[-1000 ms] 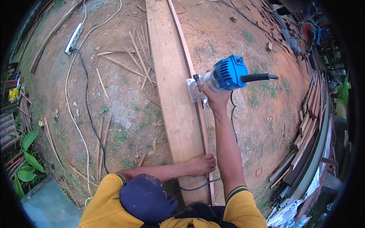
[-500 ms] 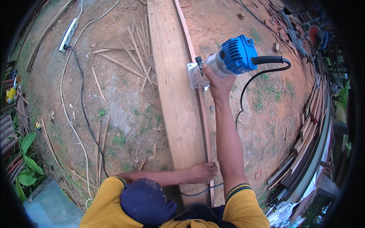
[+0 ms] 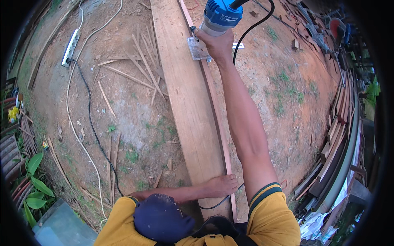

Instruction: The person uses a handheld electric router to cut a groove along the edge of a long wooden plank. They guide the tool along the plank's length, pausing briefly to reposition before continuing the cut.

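My right hand (image 3: 217, 43) grips a blue and silver hand router (image 3: 219, 16) with a clear base (image 3: 196, 48), which sits across a thin wooden strip (image 3: 211, 86) along the right edge of a long wide board (image 3: 178, 94). A black cord loops from the router's top. Near the lower end of the board, my left hand (image 3: 221, 184) is closed over the strip, its fingers curled on the edge. A dark cord passes under or beside the board by that hand.
Thin offcuts (image 3: 139, 69) lie on the dirt left of the board, with a white power strip (image 3: 73, 48) and cables. Stacked planks (image 3: 332, 139) line the right side; a red-and-blue machine (image 3: 336, 30) is upper right. Plants (image 3: 37, 180) and a glass sheet (image 3: 57, 225) are lower left.
My right hand and the router have moved up the picture and leftward, farther along the strip from my left hand. My left hand stays on the strip.
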Demonstrator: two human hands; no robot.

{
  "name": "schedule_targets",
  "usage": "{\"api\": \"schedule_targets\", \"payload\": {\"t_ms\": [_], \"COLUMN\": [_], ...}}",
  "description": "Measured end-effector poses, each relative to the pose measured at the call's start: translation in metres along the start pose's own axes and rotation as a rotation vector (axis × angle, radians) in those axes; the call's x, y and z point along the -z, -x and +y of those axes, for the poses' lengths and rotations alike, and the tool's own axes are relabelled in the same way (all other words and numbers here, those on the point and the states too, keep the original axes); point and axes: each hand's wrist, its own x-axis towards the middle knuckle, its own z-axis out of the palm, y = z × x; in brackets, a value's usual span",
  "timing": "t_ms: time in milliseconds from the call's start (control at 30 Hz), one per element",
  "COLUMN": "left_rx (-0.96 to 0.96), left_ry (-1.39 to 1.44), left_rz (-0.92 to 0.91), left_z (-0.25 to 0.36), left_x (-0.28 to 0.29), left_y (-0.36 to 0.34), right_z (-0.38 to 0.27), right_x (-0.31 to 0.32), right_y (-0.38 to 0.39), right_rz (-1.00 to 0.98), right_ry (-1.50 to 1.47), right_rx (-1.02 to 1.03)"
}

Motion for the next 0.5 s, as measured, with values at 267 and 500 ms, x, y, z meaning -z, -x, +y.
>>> {"api": "schedule_targets", "payload": {"t_ms": [267, 500], "left_rx": [-0.006, 0.039], "left_ry": [0.051, 0.108], "left_rz": [-0.057, -0.357], "left_z": [0.0, -0.002], "left_x": [-0.004, -0.003], "left_y": [0.002, 0.002], "right_z": [-0.043, -0.067], "right_x": [0.058, 0.1], "right_y": [0.097, 0.169], "right_rz": [-0.068, -0.037], "right_ry": [-0.038, -0.04], "right_rx": [-0.153, -0.249]}}
